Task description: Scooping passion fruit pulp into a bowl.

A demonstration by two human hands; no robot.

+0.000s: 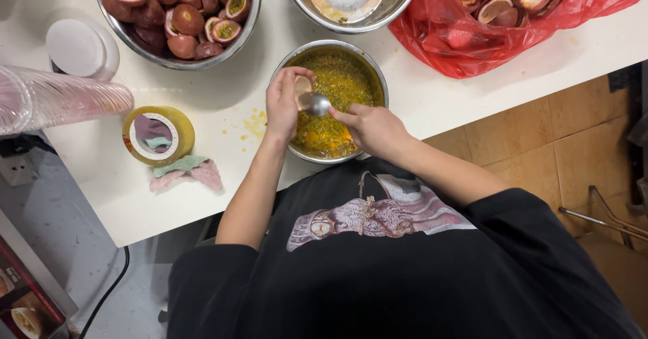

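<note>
Head view: left hand [282,104], its grip clamped on a passion fruit half [303,85], and right hand [373,127], grip closed on a metal spoon [314,103], meet over the pulp-filled steel bowl [373,76] on the white worktop [223,120], below a bowl of halved fruit [246,29].

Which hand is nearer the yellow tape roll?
Left. The left hand holds a fruit half over the bowl's left side, toward the tape roll; the right hand holds a spoon over the bowl's near right edge, farther off.

White counter [202,197] – three steel bowls [378,76], red bag [432,49], tape roll [181,133], cloth [196,172], stacked cups [54,99]
</note>
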